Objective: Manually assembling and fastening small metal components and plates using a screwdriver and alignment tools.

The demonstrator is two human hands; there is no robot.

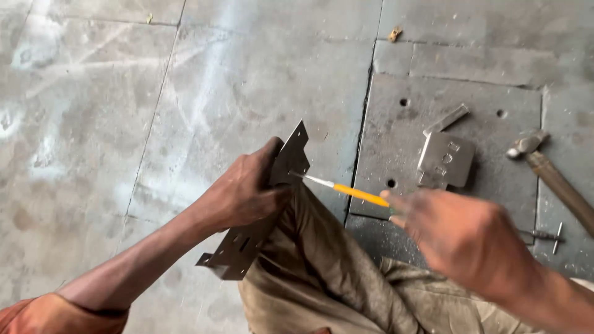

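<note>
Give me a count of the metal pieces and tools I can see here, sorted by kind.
Perforated sheet-metal brackets: 2, one in the left hand at, one on the floor plate
Yellow-handled tool: 1, in the right hand at
Hammer: 1
Total: 4

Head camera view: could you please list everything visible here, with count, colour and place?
Long perforated metal plate: one, grey, held across the knee.
Yellow-handled tool: one, yellow with a pale tip, touching the plate.
Bent metal bracket: one, silver, on the steel base plate.
Steel base plate: one, dark grey, right on the floor.
Hammer: one, steel head, brown handle, right edge.
Nails: about two, grey, lower right.
Floor: grey stone slabs.
Trousers: khaki, bottom centre.
Left hand: grips the plate.
Right hand: blurred, holds the tool.
</note>
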